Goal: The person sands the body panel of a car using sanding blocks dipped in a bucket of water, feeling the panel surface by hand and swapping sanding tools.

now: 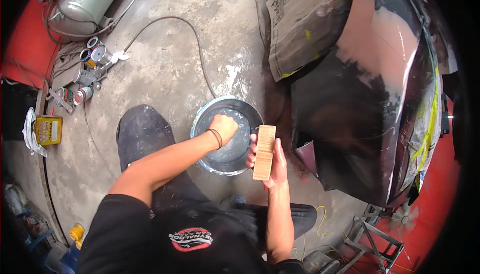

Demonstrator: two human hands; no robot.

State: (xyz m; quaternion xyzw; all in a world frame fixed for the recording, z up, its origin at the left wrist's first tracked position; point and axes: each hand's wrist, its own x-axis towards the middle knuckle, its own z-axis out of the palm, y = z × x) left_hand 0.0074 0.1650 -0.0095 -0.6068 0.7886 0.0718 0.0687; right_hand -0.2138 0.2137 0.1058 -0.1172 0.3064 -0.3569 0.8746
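Note:
A round bucket (200, 115) of cloudy water stands on the floor in front of me. My left hand (223, 128) is down inside it, its fingers curled into a fist; whatever they may hold is hidden. Just beyond the bucket's right rim, my right hand (275, 170) holds a long tan wooden block (264, 152) upright, thumb on one side and fingers on the other. A car body panel (345, 119), dark with a pinkish patch, is to the right of this hand.
Newspaper masking (305, 24) covers part of the car. A dark hose (197, 36) runs over the floor to the bucket. Several cans (82, 95), a spray gun (111, 60) and a yellow container (48, 130) stand at left, below a grey tank (90, 6). A metal stand (375, 244) is at lower right.

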